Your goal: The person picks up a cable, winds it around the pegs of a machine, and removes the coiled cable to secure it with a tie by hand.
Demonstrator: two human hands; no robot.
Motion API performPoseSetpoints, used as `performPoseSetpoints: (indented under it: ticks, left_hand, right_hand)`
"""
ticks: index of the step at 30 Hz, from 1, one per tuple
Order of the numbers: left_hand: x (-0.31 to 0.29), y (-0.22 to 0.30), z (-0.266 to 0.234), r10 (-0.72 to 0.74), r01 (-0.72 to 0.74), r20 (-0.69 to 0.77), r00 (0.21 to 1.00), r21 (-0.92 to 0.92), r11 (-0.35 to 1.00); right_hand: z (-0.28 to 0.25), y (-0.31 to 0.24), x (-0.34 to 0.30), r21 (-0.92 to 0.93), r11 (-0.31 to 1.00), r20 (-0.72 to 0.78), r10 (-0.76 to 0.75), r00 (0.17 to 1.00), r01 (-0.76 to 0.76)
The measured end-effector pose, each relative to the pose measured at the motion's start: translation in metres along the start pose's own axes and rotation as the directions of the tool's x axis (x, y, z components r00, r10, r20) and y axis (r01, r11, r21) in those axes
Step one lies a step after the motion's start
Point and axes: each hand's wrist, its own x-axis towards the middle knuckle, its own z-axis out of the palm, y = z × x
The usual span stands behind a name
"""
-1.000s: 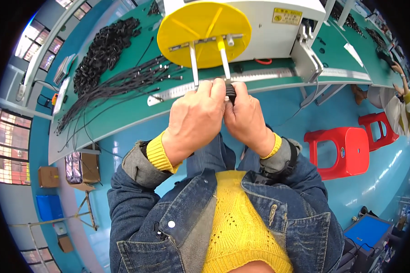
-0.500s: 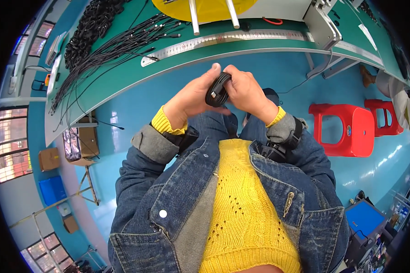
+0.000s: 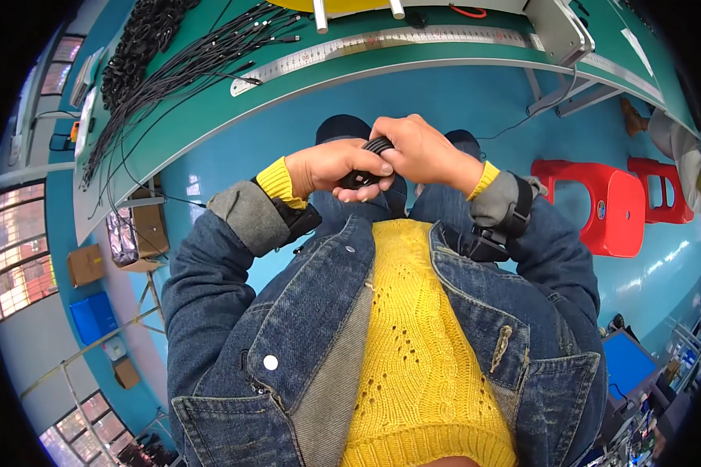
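A black coiled cable [image 3: 357, 180] is held between my hands, over my lap and in front of the bench edge. My left hand [image 3: 336, 165] wraps round the coil from the left, its thumb lying across the front. From the right, my right hand [image 3: 427, 154] grips the upper right of the coil with bent fingers. Part of the bundle is hidden behind the fingers, and a small light connector end shows near its lower middle.
On the green bench [image 3: 288, 82] lie a long steel ruler [image 3: 327, 53], many loose black cables [image 3: 179, 78] and a heap of coiled black cables [image 3: 136, 54]. A metal bracket [image 3: 561, 31] stands farther right. Red stools [image 3: 619, 210] are on the floor at right.
My left fingers have closed round the coil, which was more exposed before. My right hand has turned over its upper part. The bench sits slightly higher in view.
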Motion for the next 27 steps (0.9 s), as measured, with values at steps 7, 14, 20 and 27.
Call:
performPoseSetpoints:
  ticks: [7,14,20,27]
  left_hand:
    - [0.004,-0.002,0.017,0.005,-0.031,-0.193,0.981,-0.133,0.991]
    - [0.01,-0.019,0.006,0.026,-0.042,-0.249,0.968,-0.058,0.997]
    - [0.01,-0.014,0.004,0.381,-0.447,-0.462,0.801,-0.038,0.894]
    - [0.041,0.043,-0.008,0.577,-0.667,-0.589,0.566,0.085,0.74]
  right_hand:
    - [0.015,0.003,-0.007,0.053,0.991,-0.09,0.125,0.988,-0.121]
    - [0.019,0.012,-0.006,-0.145,0.988,-0.001,0.053,0.999,-0.053]
    - [-0.051,0.033,0.022,0.063,0.993,-0.327,0.116,0.938,-0.101]
    - [-0.084,0.082,0.078,-0.333,0.787,-0.697,0.166,0.698,-0.52]
